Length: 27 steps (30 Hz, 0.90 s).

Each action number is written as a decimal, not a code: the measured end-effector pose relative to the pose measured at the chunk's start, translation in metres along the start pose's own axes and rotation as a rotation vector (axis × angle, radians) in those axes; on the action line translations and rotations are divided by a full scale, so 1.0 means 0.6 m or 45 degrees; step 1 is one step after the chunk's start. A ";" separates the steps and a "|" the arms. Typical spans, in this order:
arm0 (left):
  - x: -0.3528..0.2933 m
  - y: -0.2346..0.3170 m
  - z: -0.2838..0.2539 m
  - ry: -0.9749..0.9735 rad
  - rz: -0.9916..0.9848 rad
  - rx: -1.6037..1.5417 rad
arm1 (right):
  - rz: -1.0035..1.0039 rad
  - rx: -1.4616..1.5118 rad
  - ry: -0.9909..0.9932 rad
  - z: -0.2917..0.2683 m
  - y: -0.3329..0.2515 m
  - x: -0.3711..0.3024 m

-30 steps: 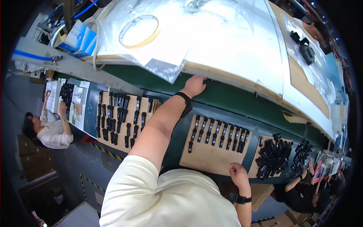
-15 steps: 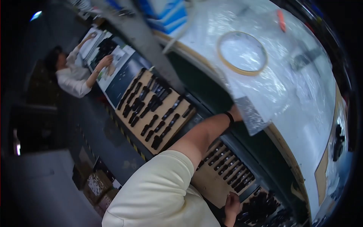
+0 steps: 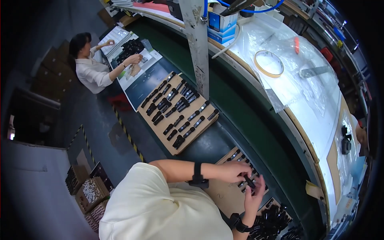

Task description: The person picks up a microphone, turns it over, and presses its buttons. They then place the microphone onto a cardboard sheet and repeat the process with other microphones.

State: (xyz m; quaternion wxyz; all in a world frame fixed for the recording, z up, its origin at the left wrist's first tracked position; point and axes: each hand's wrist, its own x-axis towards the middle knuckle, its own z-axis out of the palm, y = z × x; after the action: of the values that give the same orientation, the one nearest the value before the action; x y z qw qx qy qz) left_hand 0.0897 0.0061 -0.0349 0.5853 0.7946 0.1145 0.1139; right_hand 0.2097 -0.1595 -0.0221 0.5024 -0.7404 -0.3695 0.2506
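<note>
- Left hand [image 3: 233, 173] and right hand [image 3: 253, 201] come together over the near cardboard sheet [image 3: 222, 197], with one dark piece [image 3: 249, 182] between them.
- The left hand is closed at the fingertips on the upper end of that dark piece; its forearm crosses from the left, with a black band [image 3: 197, 174] at the wrist.
- The right hand has thumb and fingers curved apart around the lower end; whether it grips there cannot be told. A black watch [image 3: 239, 224] sits on that wrist.
- Rows of small black pieces lie on the near cardboard sheet, partly hidden by the hands.
- A loose heap of black parts [image 3: 270, 222] lies just beside the right forearm, at the lower right.
- Farther left on the dark worktop [image 3: 204, 145], a second cardboard sheet [image 3: 161, 127] carries more black pieces in slanting rows.
- Beyond it, a co-worker in a pale shirt [image 3: 93, 73] reaches over papers and a dark pile [image 3: 131, 49].
- On the white upper surface [image 3: 320, 140] lie a roll of tape [image 3: 269, 64] and clear plastic sheeting [image 3: 314, 86]; a blue and white box [image 3: 221, 30] stands beside a grey post [image 3: 197, 48].
</note>
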 end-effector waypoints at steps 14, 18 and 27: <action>-0.126 0.113 0.007 -0.046 -0.024 -0.141 | -0.379 -0.245 -0.129 -0.004 -0.099 -0.098; -0.127 0.124 0.013 -0.075 -0.050 -0.136 | -0.448 -0.278 -0.024 -0.004 -0.103 -0.115; -0.142 0.158 0.023 -0.010 0.227 0.081 | -0.427 -0.124 0.101 -0.013 -0.126 -0.155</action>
State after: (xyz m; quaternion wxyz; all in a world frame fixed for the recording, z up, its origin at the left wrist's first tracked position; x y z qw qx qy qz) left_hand 0.0178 -0.0610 0.0479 0.5476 0.8203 0.0445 0.1587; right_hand 0.1373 -0.2212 0.0509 0.5148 -0.7011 -0.4797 0.1157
